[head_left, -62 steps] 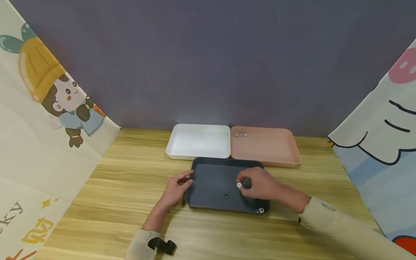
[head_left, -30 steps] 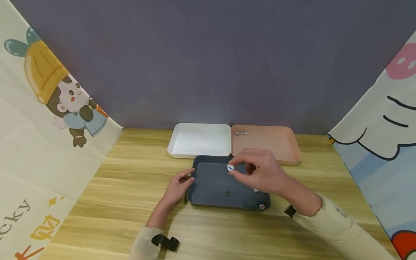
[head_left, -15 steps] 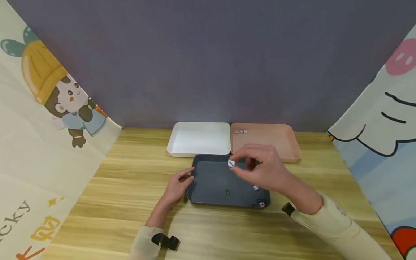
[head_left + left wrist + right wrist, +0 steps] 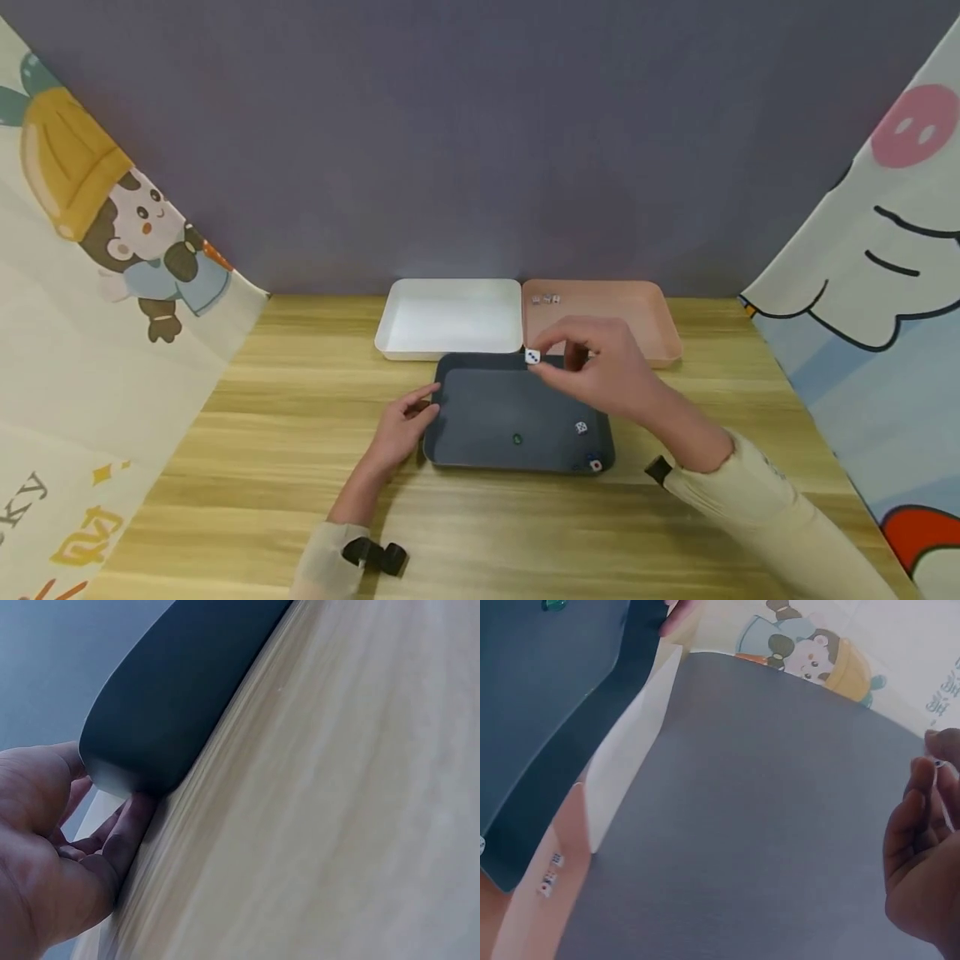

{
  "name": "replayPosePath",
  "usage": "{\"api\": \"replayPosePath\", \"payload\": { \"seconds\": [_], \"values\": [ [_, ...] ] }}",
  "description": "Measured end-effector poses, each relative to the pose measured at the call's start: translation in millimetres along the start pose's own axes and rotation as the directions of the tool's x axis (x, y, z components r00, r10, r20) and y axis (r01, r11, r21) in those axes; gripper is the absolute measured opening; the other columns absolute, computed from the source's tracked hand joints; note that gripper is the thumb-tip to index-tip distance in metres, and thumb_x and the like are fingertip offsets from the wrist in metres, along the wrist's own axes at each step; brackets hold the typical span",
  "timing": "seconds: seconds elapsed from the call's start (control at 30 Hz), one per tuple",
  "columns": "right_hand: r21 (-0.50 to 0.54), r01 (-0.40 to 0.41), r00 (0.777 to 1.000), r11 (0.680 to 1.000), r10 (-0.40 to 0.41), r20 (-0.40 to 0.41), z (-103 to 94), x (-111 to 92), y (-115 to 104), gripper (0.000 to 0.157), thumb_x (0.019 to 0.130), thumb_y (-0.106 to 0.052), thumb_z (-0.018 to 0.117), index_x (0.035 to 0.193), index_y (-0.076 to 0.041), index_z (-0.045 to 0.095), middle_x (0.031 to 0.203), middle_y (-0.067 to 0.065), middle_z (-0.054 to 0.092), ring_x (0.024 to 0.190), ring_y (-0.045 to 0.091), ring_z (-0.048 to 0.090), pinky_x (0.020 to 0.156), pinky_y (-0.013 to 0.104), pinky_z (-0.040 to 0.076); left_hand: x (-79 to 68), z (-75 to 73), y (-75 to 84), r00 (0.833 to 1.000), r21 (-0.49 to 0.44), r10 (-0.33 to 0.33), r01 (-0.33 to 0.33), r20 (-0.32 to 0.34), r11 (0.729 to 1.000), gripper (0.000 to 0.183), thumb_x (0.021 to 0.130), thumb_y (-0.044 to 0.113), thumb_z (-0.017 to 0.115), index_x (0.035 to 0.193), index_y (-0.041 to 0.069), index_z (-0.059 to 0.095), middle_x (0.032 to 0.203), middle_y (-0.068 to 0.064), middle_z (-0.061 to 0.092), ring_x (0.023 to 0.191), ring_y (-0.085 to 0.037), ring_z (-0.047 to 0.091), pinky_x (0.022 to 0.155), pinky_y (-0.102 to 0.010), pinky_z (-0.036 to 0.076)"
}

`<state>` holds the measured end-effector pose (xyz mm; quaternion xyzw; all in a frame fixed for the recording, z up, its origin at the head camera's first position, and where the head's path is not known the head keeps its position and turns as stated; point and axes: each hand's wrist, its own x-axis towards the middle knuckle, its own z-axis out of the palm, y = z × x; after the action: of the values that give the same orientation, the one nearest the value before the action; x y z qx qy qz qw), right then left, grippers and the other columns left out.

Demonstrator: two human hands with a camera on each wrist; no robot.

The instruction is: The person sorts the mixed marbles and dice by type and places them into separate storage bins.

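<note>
Wood-grain table [image 4: 480, 533] bearing a dark tray [image 4: 480, 408], whose far side is taken as twelve o'clock. Near the tray's five-o'clock corner lies a red-pipped die [image 4: 596, 466]; the small dark pieces beside it are too indistinct to name with confidence. A green piece [image 4: 517, 438] lies a little to six o'clock of the centre, a spotted white die [image 4: 581, 427] towards four. The left hand [image 4: 397, 425] touches the rim at nine o'clock, its fingers loosely extended. The right hand [image 4: 600, 364] pinches a blue-pipped die [image 4: 532, 357] between thumb and forefinger — raised at the tray's twelve-o'clock edge. Beyond stand a white tray [image 4: 450, 317] at eleven o'clock and a pink tray [image 4: 615, 302] at one — the latter holding three dice [image 4: 547, 298] in its far corner, towards eleven. A grey backdrop [image 4: 480, 150] rises behind.
</note>
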<state>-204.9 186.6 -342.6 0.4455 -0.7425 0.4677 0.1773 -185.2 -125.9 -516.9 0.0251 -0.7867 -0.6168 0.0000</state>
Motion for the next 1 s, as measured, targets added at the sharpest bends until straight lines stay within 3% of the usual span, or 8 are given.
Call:
{"api": "replayPosePath", "payload": {
  "seconds": [0.13,0.4,0.57,0.73,1.0],
  "values": [
    [-0.042,-0.150,0.989,0.988,0.150,0.008,-7.1,3,13,0.017,0.081,-0.007,0.079,0.096,-0.016,0.074,0.080,-0.007,0.065,0.046,0.007,0.046,0.047,0.026,0.041,-1.4,3.4,0.6,1.000,0.014,0.009,-0.009,0.018,1.000,0.038,0.094,0.015,0.067,0.131,0.011,0.063,0.101,-0.011,0.062,0.091,-0.021,0.058,0.077,-0.029,0.048],
    [-0.133,-0.358,0.932,0.924,0.362,0.007,-21.8,25,59,0.014,0.089,-0.020,0.073,0.102,-0.015,0.072,0.090,-0.002,0.065,0.057,0.017,0.053,0.051,0.032,0.043,-1.8,6.9,7.3,1.000,-0.010,0.004,-0.004,0.011,1.000,0.036,0.094,0.014,0.066,0.131,0.014,0.064,0.104,-0.011,0.061,0.094,-0.022,0.057,0.079,-0.031,0.048],
    [-0.181,-0.449,0.890,0.875,0.455,-0.012,-24.7,34,92,0.018,0.089,-0.024,0.072,0.103,-0.012,0.072,0.091,0.003,0.066,0.073,0.022,0.057,0.062,0.038,0.045,-5.6,4.9,7.1,1.000,0.009,-0.016,0.016,0.020,1.000,0.037,0.095,0.012,0.065,0.131,0.011,0.063,0.104,-0.012,0.060,0.094,-0.021,0.057,0.079,-0.028,0.048],
    [-0.222,-0.529,0.836,0.819,0.548,0.026,-25.6,42,118,0.024,0.090,-0.026,0.071,0.107,-0.009,0.070,0.096,0.007,0.065,0.084,0.025,0.058,0.070,0.041,0.046,-12.3,0.1,3.4,0.999,0.016,-0.037,0.037,0.029,0.999,0.039,0.095,0.010,0.064,0.133,0.006,0.060,0.106,-0.014,0.058,0.095,-0.023,0.056,0.078,-0.031,0.048],
    [-0.266,-0.571,0.791,0.777,0.607,0.073,-29.3,62,159,0.023,0.092,-0.022,0.068,0.108,-0.006,0.068,0.100,0.012,0.063,0.090,0.028,0.057,0.075,0.044,0.046,-12.8,-0.7,2.3,1.000,0.001,-0.010,0.010,0.001,1.000,0.037,0.094,0.014,0.067,0.131,0.013,0.064,0.105,-0.012,0.058,0.094,-0.021,0.056,0.079,-0.029,0.048]
  ]
}}
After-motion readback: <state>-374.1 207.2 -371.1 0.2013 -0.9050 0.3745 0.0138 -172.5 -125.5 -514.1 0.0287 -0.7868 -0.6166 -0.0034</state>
